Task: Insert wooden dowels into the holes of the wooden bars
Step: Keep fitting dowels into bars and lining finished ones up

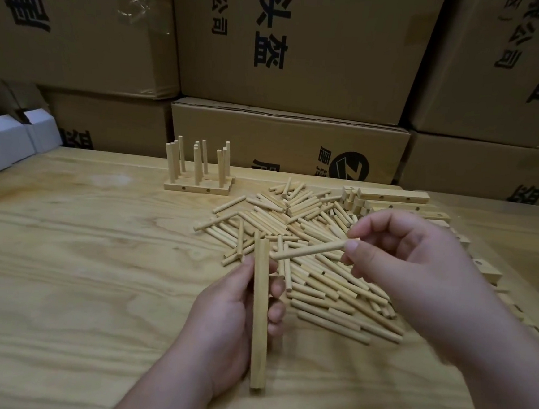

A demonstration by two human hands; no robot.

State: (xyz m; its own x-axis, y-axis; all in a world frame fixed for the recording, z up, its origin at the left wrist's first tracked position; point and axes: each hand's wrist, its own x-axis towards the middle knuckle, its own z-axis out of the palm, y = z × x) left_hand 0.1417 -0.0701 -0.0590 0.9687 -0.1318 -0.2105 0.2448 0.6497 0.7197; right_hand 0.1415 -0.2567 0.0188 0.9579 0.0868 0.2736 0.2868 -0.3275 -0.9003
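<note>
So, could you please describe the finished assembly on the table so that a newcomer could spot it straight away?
Start at the cardboard boxes stacked behind the wooden table and look just in front of them, left of the pile of loose dowels. There sits the finished assembly: flat bars side by side. It alone has dowels standing upright; all the others lie flat.

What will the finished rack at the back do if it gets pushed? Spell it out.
The rack would probably slide rather than tip: its flat bars lie side by side on the table. Its upright dowels lean at slightly different angles, so they may sit loosely and wobble.
</note>
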